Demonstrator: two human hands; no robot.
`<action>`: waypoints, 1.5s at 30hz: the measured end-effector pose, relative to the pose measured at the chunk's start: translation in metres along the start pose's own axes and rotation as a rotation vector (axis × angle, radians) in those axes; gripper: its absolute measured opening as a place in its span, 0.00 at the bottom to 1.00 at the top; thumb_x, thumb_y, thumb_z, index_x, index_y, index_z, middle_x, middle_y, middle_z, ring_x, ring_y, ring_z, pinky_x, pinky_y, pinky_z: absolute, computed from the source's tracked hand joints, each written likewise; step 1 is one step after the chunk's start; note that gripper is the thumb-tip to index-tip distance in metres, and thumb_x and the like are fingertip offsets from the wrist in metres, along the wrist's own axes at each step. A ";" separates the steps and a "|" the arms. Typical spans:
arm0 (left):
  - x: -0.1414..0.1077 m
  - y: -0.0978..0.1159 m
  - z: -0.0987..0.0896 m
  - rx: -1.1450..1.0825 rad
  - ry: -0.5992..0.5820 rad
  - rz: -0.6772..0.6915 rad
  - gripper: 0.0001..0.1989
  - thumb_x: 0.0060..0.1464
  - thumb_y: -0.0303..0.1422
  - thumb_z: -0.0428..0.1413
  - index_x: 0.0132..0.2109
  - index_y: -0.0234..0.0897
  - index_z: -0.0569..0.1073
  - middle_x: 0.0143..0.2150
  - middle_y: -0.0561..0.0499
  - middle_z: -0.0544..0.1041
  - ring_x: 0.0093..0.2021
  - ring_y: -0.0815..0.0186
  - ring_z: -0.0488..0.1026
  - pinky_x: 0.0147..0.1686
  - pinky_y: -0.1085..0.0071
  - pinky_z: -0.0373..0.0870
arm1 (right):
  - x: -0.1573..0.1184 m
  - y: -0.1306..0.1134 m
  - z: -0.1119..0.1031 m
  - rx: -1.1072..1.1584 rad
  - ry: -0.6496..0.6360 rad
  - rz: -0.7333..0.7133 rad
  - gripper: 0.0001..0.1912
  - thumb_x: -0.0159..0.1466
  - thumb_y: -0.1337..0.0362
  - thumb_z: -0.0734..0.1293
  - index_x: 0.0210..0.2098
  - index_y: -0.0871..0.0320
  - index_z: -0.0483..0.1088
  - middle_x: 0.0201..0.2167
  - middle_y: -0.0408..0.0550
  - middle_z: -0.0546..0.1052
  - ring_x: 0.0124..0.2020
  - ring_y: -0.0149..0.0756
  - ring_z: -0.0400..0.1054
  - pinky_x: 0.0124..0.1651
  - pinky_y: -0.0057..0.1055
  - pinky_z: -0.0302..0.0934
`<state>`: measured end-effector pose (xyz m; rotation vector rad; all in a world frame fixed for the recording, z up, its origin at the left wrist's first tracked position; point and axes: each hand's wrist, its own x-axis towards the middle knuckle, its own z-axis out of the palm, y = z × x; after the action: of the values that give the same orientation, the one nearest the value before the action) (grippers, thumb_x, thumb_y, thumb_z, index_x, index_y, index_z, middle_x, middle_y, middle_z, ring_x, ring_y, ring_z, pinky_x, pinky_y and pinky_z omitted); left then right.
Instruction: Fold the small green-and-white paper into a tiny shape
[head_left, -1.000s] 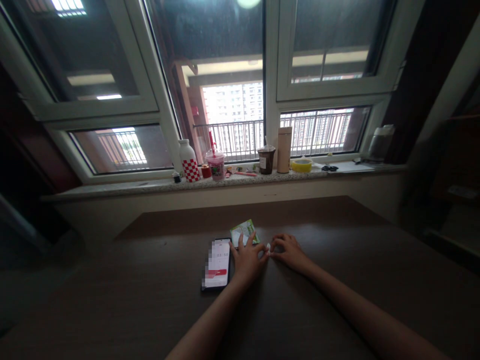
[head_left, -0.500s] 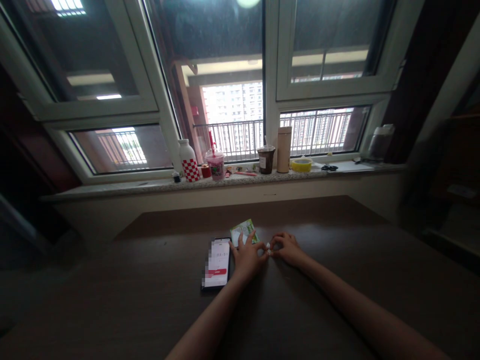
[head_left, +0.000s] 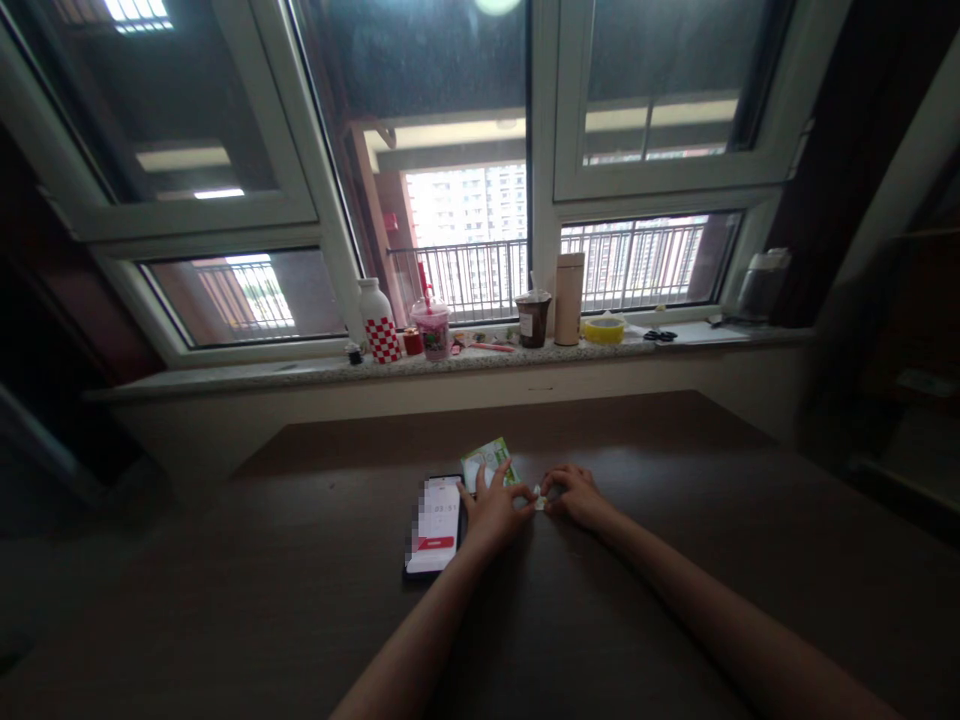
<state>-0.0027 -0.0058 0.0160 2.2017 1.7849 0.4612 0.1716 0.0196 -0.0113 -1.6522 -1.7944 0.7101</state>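
Observation:
Between my fingertips is a small whitish piece (head_left: pixel 540 501), too small to name, just above or on the brown table (head_left: pixel 645 600). My left hand (head_left: pixel 496 510) pinches its left side with thumb and forefinger, the other fingers spread. From the right, my right hand (head_left: pixel 576 497) pinches the same piece, its other fingers curled. Behind my left hand lies a green and white packet (head_left: pixel 487 455), partly covered by the fingers. A phone (head_left: pixel 437 530) with a lit screen lies face up beside my left wrist.
Along the windowsill behind the table stand a checkered bottle (head_left: pixel 381 325), a pink drink cup (head_left: pixel 430 330), a dark drink cup (head_left: pixel 533 320) and a tan flask (head_left: pixel 569 300). Yellow tape (head_left: pixel 603 330) and black scissors (head_left: pixel 660 336) lie farther right.
My fingertips have shifted very slightly around the small whitish piece, and a little more of it shows. The packet and phone have stayed in place.

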 end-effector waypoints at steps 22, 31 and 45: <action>-0.003 -0.005 0.002 0.021 0.030 0.018 0.10 0.53 0.43 0.56 0.44 0.60 0.77 0.69 0.61 0.54 0.70 0.41 0.37 0.57 0.28 0.27 | 0.002 0.016 -0.004 -0.009 -0.042 -0.134 0.19 0.47 0.74 0.71 0.38 0.52 0.78 0.48 0.49 0.71 0.56 0.47 0.58 0.60 0.43 0.48; -0.016 -0.001 0.013 0.058 0.257 0.092 0.09 0.55 0.41 0.55 0.43 0.59 0.77 0.65 0.60 0.63 0.68 0.47 0.45 0.61 0.34 0.27 | -0.003 0.021 0.001 -0.005 0.026 -0.205 0.16 0.49 0.72 0.71 0.36 0.52 0.79 0.48 0.50 0.72 0.55 0.45 0.60 0.60 0.41 0.51; -0.017 0.001 0.011 0.011 0.243 0.064 0.11 0.57 0.45 0.53 0.41 0.56 0.79 0.64 0.59 0.65 0.67 0.49 0.47 0.62 0.37 0.25 | -0.013 0.016 -0.004 0.053 0.076 -0.297 0.02 0.54 0.65 0.71 0.28 0.55 0.77 0.42 0.49 0.74 0.50 0.43 0.64 0.57 0.40 0.54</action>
<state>-0.0008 -0.0223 0.0051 2.2992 1.8404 0.7645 0.1856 0.0081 -0.0211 -1.3222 -1.8949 0.5490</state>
